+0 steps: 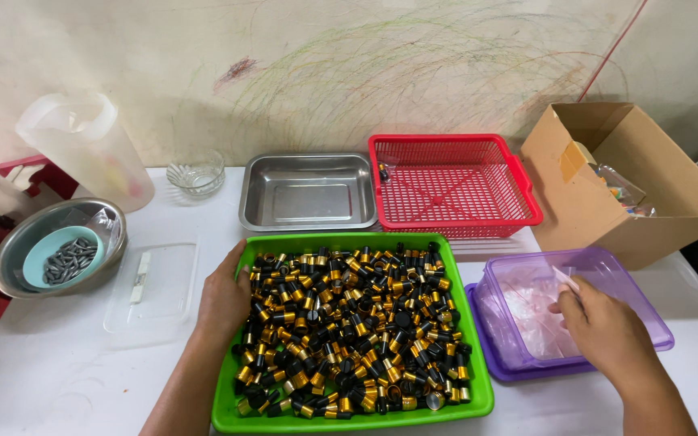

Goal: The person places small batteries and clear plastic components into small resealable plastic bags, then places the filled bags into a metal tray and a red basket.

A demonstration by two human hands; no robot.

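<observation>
A green tray in front of me is heaped with several small black-and-gold cylindrical caps. My left hand rests on the tray's left rim, fingers curled over the edge and touching the caps. My right hand reaches into a clear purple plastic box to the right of the tray and pinches a small clear plastic bag from the pile of bags inside.
Behind the tray stand a steel pan and a red mesh basket. An open cardboard box is at the right. At the left are a steel bowl with small grey pieces, a clear lid, a glass bowl and a plastic jug.
</observation>
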